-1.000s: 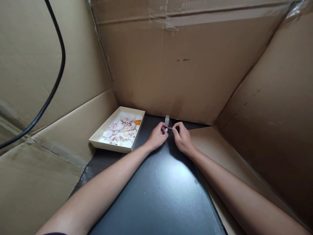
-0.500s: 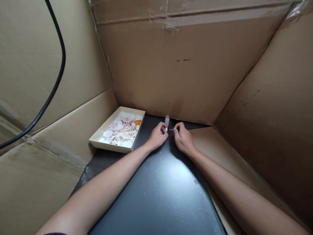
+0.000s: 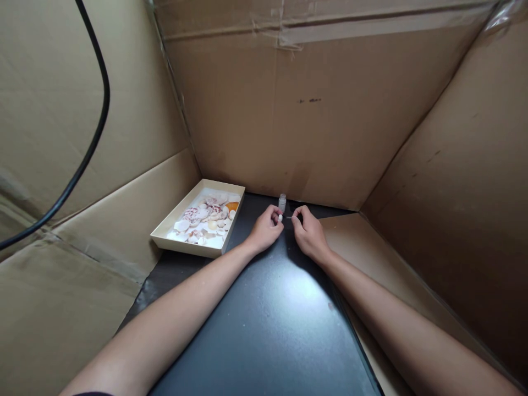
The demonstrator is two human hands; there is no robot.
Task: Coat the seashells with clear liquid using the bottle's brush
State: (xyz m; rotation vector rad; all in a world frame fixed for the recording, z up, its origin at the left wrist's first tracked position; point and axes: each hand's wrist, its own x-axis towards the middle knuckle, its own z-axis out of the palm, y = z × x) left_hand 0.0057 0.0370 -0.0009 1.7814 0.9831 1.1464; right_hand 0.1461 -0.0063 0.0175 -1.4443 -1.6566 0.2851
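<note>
Small white piece [image 3: 280,218] | pinched in left fingers [image 3: 273,210], partly hidden | thin rod [image 3: 289,218], far end unclear, pinched in right fingers [image 3: 302,210]

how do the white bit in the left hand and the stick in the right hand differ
The white bit is rounded and stubby; the stick is thin. The white bit is bright, the stick greyer. The left hand pinches the white bit, the right hand the stick. Both look small.

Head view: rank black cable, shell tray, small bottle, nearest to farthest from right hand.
From the right hand:
1. Small bottle: just beyond, slightly left.
2. Shell tray: left.
3. Black cable: far left, highest in view.
</note>
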